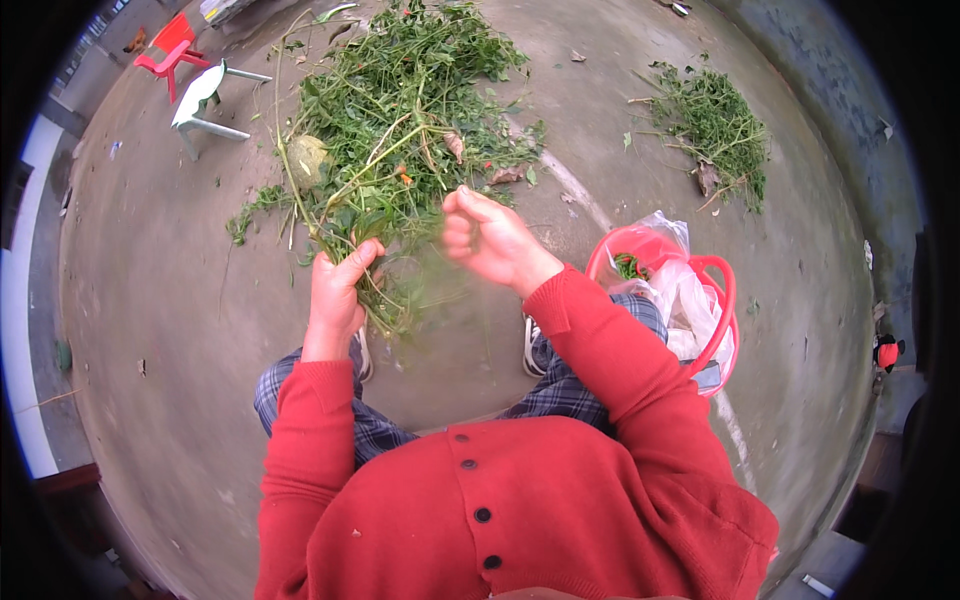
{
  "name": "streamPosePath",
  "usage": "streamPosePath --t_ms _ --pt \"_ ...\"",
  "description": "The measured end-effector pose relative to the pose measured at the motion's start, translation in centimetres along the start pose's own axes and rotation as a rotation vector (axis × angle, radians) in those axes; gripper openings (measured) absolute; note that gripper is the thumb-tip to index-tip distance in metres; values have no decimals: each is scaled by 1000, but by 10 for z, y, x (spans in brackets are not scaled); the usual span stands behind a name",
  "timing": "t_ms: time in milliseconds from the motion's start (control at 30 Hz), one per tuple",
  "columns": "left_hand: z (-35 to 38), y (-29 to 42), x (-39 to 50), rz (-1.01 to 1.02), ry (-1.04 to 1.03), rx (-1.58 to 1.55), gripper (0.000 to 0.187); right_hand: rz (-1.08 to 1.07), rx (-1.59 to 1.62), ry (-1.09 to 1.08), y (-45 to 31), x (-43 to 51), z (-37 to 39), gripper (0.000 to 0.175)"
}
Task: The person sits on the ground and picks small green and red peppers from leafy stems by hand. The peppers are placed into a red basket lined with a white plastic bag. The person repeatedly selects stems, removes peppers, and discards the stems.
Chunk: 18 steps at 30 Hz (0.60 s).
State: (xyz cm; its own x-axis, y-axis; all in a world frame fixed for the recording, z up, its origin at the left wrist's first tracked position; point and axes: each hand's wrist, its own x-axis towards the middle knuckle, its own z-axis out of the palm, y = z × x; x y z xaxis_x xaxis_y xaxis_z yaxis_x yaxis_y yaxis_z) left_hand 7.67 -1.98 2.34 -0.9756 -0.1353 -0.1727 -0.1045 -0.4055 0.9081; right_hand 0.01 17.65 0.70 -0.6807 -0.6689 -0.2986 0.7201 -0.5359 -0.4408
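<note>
My left hand (341, 289) grips the lower stems of an uprooted leafy plant (345, 196), which looks like a chilli pepper plant. Its long bare branches reach up across the heap of cut green plants (412, 67) on the floor before me. To the right of the held stems is my right hand (487, 240), raised with its fingers curled in and thumb against the forefinger. Nothing shows in that hand. Foliage beside and below it is blurred. A small orange-red pepper (406, 178) shows among the leaves.
By my right knee stands a red plastic basket (726, 300) holding plastic bags (679, 296) and green and red chillies (628, 265). A pumpkin-like gourd (307, 161) touches the heap's left side. A smaller plant pile (716, 127) lies right; a pale stool (199, 97) and red chair (176, 56) stand left.
</note>
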Motion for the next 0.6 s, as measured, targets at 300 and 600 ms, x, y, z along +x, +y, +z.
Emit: streamPosePath --t_ms 300,600 --pt "4 -1 -5 -35 -162 89 17 -222 -556 64 0 -2 23 30" --pt "3 1 1 29 -20 3 25 -102 -819 -98 11 5 18 12"
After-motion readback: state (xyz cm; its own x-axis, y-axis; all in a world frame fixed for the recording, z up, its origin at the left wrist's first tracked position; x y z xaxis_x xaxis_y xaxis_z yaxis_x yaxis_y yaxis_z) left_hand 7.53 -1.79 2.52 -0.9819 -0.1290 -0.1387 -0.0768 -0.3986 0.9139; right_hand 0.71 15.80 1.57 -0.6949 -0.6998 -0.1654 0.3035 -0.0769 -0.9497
